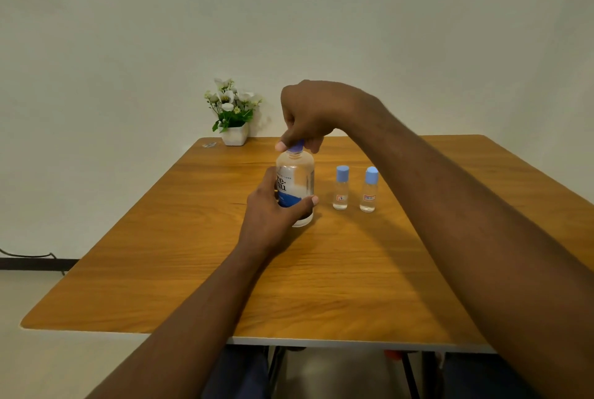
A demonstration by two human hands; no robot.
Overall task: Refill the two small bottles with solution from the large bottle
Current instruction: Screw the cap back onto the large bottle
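Tabletop (321,286): wooden, with a pale edge band; its near edge is running well below both hands, its far edge is meeting the wall behind the right hand, and its left and right edges are lying well out from the fingers.
Open room: bare wood is stretching toward the viewer from the left hand, and also left of it; to the right of the fingers the two small bottles are standing, with clear wood beyond them.
Left hand (273,215): its fingers are wrapping around the lower body of the large bottle, thumb tip showing on the bottle's right side, holding it upright on the tabletop.
Right hand (308,112): it is reaching over from the right, and its fingers (283,145) are pinching the cap from above.
Large bottle (297,186): clear, with a white and blue label; it is sitting between the two hands, and how full it is I cannot tell.
Cap (297,144): blue-violet, sitting on the bottle's neck, mostly covered by the fingers.
Left small bottle (341,188): just right of the left thumb tip, upright, blue cap on, clear, seemingly holding a little liquid at the bottom.
Right small bottle (369,189): just beside the other, farther from the fingers, capped, leaning slightly in this wide view.
Flowerpot (234,133): white, holding white flowers, near the far edge, up and left of the right hand's fingers.
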